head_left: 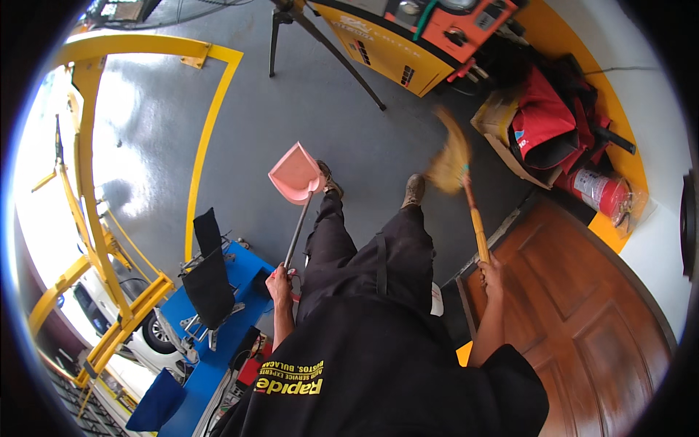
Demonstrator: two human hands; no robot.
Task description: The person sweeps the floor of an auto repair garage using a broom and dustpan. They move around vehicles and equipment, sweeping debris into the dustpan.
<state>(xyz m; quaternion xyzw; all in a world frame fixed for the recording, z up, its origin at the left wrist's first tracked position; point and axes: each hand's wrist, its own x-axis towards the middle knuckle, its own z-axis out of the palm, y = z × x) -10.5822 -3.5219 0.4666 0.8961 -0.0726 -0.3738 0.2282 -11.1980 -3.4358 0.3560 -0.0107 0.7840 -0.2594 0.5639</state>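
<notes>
- The left hand (279,285) is closed around the slim grey handle of a pink dustpan (295,175), which is just beside the toe of the left shoe (331,178).
- The dustpan is a shallow scoop with raised side walls and a pointed front outline; its inner surface looks smooth and matte. Whether it touches the floor (251,124) is hard to tell.
- The right hand (492,277) grips the yellow, stick-like handle of a broom (451,164). Its straw-coloured bristles, soft and blurred, fan out and curve away beside the right shoe (413,191).
- At upper right stands an open cardboard box (489,116), brown with creased flaps. A rumpled red fabric bundle (546,120) lies in or over it; I cannot tell which.
- Next to the bundle, a glossy red cylinder (593,188) with a pale label is partly wrapped in crinkled clear plastic (632,211).
- At lower right is a brown panelled door (575,320) with a polished, wood-like surface.
- At left, a limp black cloth (210,288) lies over a flat blue surface (244,269).
- The floor is smooth, grey and shiny, crossed by a yellow stripe (207,138).
</notes>
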